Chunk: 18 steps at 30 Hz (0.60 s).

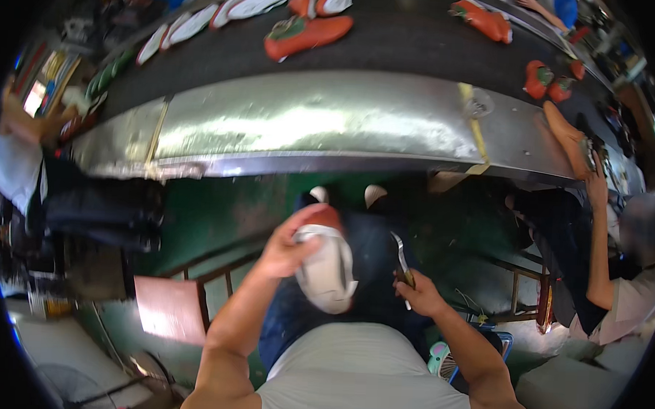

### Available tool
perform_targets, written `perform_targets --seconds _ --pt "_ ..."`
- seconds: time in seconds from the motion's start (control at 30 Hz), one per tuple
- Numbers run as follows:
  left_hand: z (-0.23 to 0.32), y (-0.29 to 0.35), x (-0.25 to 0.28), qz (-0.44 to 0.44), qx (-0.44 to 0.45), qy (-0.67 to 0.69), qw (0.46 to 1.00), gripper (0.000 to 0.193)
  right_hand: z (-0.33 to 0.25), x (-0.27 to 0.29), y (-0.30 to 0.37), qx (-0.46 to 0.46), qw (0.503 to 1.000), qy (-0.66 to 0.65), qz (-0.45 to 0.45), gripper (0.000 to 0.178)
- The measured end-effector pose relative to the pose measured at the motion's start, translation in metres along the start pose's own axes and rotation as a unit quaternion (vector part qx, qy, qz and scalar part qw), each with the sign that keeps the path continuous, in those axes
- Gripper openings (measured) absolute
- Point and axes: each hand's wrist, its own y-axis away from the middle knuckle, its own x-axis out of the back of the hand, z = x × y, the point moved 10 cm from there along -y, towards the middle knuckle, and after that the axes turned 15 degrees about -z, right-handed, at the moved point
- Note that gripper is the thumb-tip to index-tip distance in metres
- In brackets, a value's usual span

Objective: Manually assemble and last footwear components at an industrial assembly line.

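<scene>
Left hand (pixel 285 250): grip wrapped around white-and-orange shoe (pixel 326 266), held sole up over lap. Right hand (pixel 420 295): grip pinching small metal tool (pixel 400 260), blade pointing up, just beside shoe, not touching. Ahead: metal tabletop (pixel 309 123) edge, dark belt (pixel 393 39) beyond carrying orange shoes (pixel 308 35). Another person's arm (pixel 598 238) at right.

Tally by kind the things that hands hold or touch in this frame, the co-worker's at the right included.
Shoes: 2, the white-soled orange shoe in the left hand and the orange shoe at the co-worker's hand on the metal ledge
Metal tool: 1, the metal tool in the right hand
Total: 3
</scene>
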Motion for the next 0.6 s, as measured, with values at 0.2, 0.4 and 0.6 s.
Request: perform_targets --seconds 0.2,0.4,0.6 --pt "-0.063 0.003 -0.015 0.045 -0.003 0.006 0.999 0.059 -0.082 -0.043 0.026 0.02 0.987 0.156 -0.037 0.03" --pt "-0.065 0.008 -0.019 -0.003 0.046 -0.051 0.998 0.054 -0.09 -0.068 0.008 0.011 0.992 0.078 -0.097 0.029" --pt "-0.067 0.009 -0.006 -0.002 0.053 -0.08 0.995 0.054 -0.078 -0.085 -0.002 -0.006 0.987 -0.051 -0.149 0.029"
